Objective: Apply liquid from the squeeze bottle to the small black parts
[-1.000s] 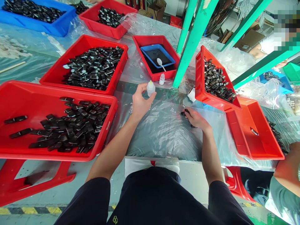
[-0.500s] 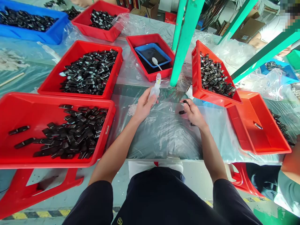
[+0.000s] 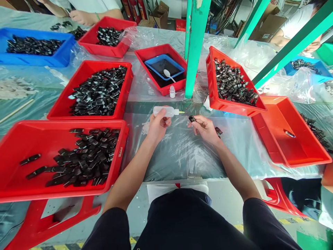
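Observation:
My left hand (image 3: 159, 125) is closed around a translucent squeeze bottle (image 3: 166, 111), which lies level with its thin yellowish tip pointing right. Between the fingertips of my right hand (image 3: 205, 128) is a small black glossy piece (image 3: 191, 118), a short way from the bottle's tip and apart from it. Another black piece (image 3: 218, 131) lies on the plastic sheet just right of my right hand. White granules (image 3: 145, 128) are scattered left of my left hand. A small white dropper bottle (image 3: 172, 92) stands beyond the squeeze bottle.
Red bins of black pieces stand at left (image 3: 124, 146) and right (image 3: 212, 83). A red bin (image 3: 163, 91) holds a blue tray (image 3: 156, 71) with a white spoon (image 3: 168, 74). A green post (image 3: 194, 52) rises mid-table. Co-workers' hands (image 3: 80, 16) show at the far side.
The squeeze bottle has tipped from upright to level, its tip now toward my right hand. My right hand has lifted the black piece and moved left, toward the bottle.

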{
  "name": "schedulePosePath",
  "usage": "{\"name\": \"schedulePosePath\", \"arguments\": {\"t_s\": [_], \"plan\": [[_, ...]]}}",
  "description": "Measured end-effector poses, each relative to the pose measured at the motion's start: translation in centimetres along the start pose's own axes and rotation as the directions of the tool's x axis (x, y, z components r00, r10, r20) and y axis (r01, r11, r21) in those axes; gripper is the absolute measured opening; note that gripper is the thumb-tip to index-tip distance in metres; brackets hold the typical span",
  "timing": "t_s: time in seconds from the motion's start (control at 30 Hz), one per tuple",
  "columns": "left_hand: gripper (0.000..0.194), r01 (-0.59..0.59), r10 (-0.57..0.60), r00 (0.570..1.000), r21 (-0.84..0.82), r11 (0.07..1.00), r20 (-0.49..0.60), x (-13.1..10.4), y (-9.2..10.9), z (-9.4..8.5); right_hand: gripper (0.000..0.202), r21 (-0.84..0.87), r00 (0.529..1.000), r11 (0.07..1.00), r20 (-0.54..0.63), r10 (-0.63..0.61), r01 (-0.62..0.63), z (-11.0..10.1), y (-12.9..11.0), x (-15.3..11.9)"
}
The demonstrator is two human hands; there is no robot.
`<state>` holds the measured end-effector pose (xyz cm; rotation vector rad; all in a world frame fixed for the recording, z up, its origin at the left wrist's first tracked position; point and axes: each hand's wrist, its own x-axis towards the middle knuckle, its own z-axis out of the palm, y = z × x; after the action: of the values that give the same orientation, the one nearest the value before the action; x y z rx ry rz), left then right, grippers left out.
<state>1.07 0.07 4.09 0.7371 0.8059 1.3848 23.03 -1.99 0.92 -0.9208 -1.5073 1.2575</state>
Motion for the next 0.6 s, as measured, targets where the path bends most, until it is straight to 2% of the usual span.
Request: {"name": "schedulePosePath", "arguments": {"t_s": [0.23, 0.6], "plan": [[0.052, -0.091, 0.094, 0.995, 0.056, 0.994, -0.045, -0.05, -0.32, -0.05, 0.046, -0.028, 1.0, 1.0, -0.005, -0.015, 0.015, 0.25, -0.21, -0.01], [0.053, -0.186, 0.188, 0.982, 0.187, 0.964, 0.01, -0.13, -0.68, -0.23, 0.041, -0.047, 0.999, 0.999, 0.04, -0.021, 0.023, 0.07, -0.41, -0.16]]}}
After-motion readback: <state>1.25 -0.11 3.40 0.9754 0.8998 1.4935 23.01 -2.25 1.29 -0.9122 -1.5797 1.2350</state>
